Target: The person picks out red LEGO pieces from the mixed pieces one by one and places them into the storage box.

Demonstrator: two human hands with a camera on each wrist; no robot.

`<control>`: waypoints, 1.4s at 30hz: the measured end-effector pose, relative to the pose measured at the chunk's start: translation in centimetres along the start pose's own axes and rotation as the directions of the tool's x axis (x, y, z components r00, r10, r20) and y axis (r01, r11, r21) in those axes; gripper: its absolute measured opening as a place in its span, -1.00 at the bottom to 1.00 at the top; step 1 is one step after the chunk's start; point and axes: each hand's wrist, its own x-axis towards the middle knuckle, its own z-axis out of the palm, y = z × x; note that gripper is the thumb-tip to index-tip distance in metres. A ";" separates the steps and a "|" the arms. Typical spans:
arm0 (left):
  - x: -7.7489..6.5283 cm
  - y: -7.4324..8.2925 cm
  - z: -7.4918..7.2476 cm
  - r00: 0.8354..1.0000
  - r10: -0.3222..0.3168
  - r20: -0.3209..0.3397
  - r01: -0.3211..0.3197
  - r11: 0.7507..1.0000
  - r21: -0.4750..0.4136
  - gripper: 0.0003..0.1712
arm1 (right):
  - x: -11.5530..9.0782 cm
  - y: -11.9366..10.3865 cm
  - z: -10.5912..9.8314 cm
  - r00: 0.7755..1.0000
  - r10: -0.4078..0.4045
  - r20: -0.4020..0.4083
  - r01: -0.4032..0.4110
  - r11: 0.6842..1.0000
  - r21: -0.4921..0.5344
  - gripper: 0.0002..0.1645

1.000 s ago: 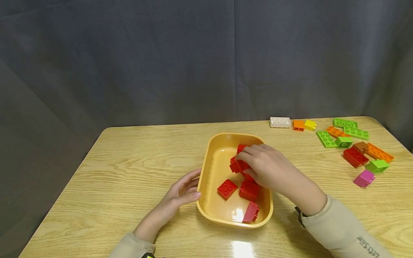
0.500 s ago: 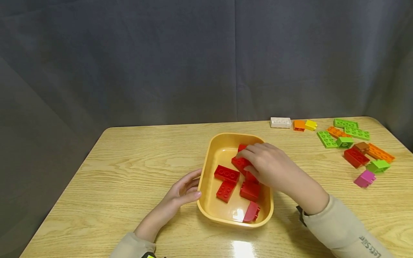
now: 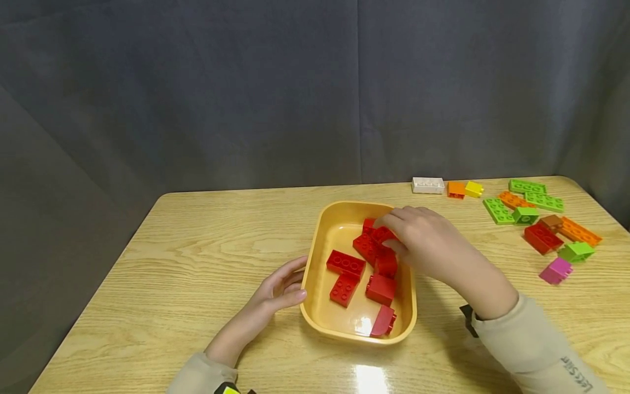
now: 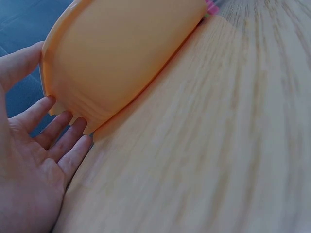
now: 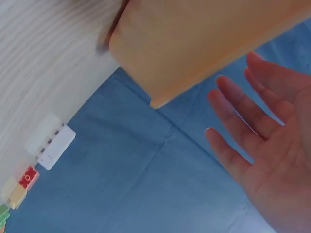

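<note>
In the head view, a yellow-orange plastic tray (image 3: pixel 315 320) stands on the table with several red toy bricks inside. A long red brick (image 3: pixel 346 263) touches a smaller red brick (image 3: pixel 343 290) on its left side; more red bricks (image 3: pixel 380 289) lie along its right side. My left hand (image 3: pixel 276 290) touches the tray's outer left wall with spread fingers, as the left wrist view of the hand (image 4: pixel 39 150) also shows. My right hand (image 3: pixel 423 241) hovers over the tray's right rim, fingers loose; nothing shows in its grasp in the right wrist view (image 5: pixel 272 126).
On the right of the table lie loose bricks: a white one (image 3: pixel 427 185), an orange one (image 3: pixel 455 190), a yellow one (image 3: pixel 474 189), several green ones (image 3: pixel 543 201), a red one (image 3: pixel 541 238) and a pink one (image 3: pixel 556 271). A dark curtain (image 3: pixel 246 98) hangs behind the table.
The long red brick now lies beside the smaller one on the tray's left side. My right hand has drawn up and to the right. The left hand has stayed put.
</note>
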 end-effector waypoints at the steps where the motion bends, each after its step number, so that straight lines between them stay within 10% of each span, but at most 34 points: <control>1: 0.0 0.0 0.0 1.000 0.000 -0.001 0.000 1.000 0.000 -0.25 | 0.0 0.2 -0.1 1.000 0.005 -0.002 -0.005 1.000 0.002 -0.63; 31: 0.0 0.1 0.1 1.000 0.017 -0.006 -0.017 1.000 -0.001 -0.23 | -1.3 4.1 -2.7 0.982 0.188 -0.017 -0.188 0.982 -0.015 -0.63; 42: 0.1 0.0 0.1 0.999 0.038 0.004 -0.038 0.999 -0.029 -0.19 | -2.4 6.3 -4.2 0.939 0.341 0.051 -0.341 0.940 -0.006 -0.68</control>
